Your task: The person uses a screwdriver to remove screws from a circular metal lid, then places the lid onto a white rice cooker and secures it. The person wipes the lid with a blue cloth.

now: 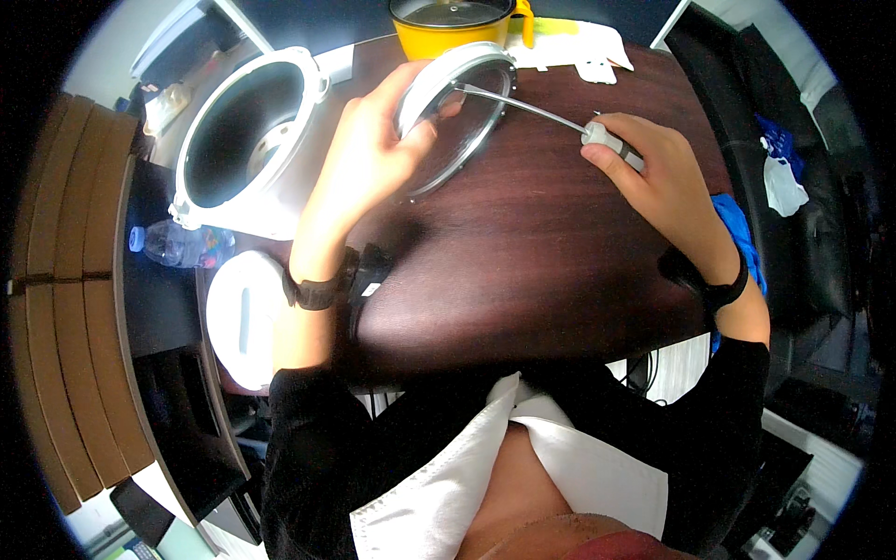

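My left hand (375,145) grips a round white lid (446,70) by its rim and tilts it up above the table. The lid has a clear, glassy middle and a dark inner edge. In my right hand (658,168) is a screwdriver (537,110), its pale grey handle wrapped by my fingers. The metal shaft points left, and its tip overlaps the lid's inner side near my left fingers; I cannot tell whether it touches. Left of my left forearm, a white appliance body (301,187) lies tilted with its dark round opening showing.
A yellow pot (439,39) with a handle stands at the table's far edge, beside white paper (569,45). At left are a plastic bottle (177,243) and a white oval part (245,317). Cardboard boxes (70,205) are stacked far left; a black sofa (821,252) is at right.
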`<state>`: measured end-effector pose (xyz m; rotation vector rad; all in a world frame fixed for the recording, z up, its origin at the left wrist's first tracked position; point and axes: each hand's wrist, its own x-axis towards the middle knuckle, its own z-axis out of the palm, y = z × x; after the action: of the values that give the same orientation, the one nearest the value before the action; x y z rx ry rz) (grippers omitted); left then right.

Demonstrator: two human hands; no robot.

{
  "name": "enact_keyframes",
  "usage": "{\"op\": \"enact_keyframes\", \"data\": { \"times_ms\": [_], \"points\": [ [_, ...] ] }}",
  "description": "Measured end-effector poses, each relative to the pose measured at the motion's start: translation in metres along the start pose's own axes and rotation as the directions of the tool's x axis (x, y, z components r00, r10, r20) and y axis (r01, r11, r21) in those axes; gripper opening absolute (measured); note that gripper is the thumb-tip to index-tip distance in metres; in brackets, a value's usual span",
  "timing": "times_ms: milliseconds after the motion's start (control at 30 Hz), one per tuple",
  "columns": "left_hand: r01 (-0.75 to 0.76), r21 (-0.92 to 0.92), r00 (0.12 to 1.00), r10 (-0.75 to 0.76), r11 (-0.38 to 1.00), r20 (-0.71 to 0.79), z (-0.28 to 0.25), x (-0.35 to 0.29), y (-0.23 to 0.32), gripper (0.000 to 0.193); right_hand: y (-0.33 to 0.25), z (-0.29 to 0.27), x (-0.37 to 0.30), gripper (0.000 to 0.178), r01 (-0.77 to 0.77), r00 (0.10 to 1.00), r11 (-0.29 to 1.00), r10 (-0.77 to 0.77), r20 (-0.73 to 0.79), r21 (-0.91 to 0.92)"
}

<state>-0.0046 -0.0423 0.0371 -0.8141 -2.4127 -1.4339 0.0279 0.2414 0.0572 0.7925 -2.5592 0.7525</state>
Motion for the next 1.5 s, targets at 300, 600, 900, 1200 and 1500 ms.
{"op": "enact_keyframes", "data": {
  "times_ms": [300,600,900,1200,1500],
  "points": [
    [0.016,0.038,1.0,-0.016,0.999,-0.004,-0.001,0.0,0.001,0.044,0.0,0.002,0.005,0.031,-0.016,0.999,1.0,0.016,0.031,0.012],
    [0.029,-0.003,1.0,-0.029,1.0,-0.009,0.001,0.0,-0.002,0.044,0.002,0.003,0.005,0.03,-0.041,0.998,0.998,0.039,0.048,0.038],
    [0.042,0.013,0.999,-0.042,0.999,0.007,-0.001,0.0,0.002,0.045,0.002,0.001,0.004,0.031,-0.06,0.997,0.996,0.057,0.057,0.06],
    [-0.015,0.038,0.999,0.013,0.999,0.04,-0.001,0.0,0.0,0.045,0.012,-0.007,0.015,0.03,-0.028,0.985,0.998,0.018,0.172,0.056],
    [-0.009,0.121,0.998,0.001,0.993,0.067,-0.001,-0.001,0.012,0.047,0.032,0.007,0.012,0.031,-0.252,0.915,0.894,0.095,0.393,0.371]
  ]
}}
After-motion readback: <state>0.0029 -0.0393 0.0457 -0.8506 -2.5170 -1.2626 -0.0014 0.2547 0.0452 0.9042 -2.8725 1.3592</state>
